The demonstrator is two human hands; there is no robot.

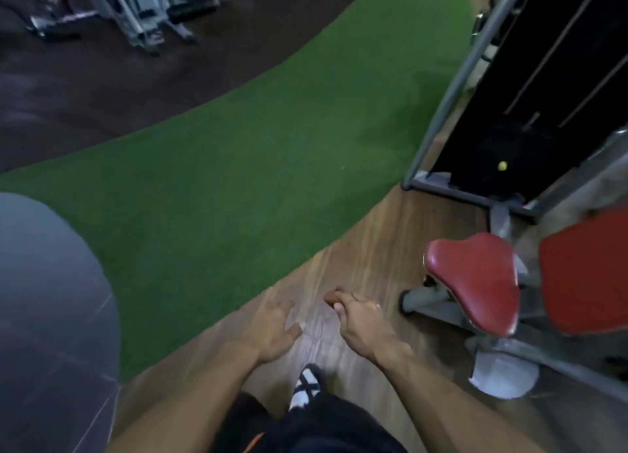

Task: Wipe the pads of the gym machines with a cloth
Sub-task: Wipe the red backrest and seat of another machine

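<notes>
1. Standing at right on the wooden floor (356, 248): red seat pad (475, 282) and red back pad (584, 276).
2. Right hand (360, 320): fingers curled, contents indiscernible.
3. Left hand (272, 327): fingers relaxed, holding nothing.
4. Green turf (238, 163) beyond.

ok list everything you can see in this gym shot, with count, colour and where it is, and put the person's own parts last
seat pad: one, red, right, on a grey frame
second pad: one, red, right edge, partly cut off
weight stack machine: one, black with grey frame, upper right
far machines: several, grey, top left, blurred
turf strip: one, green, across the middle
wood floor: brown, underfoot
dark floor: grey, left
cloth: none clearly visible
shoe: one, white and black, bottom centre
left hand: one, fingers relaxed, empty
right hand: one, fingers curled; something small and reddish at its fingertips, unclear
</notes>
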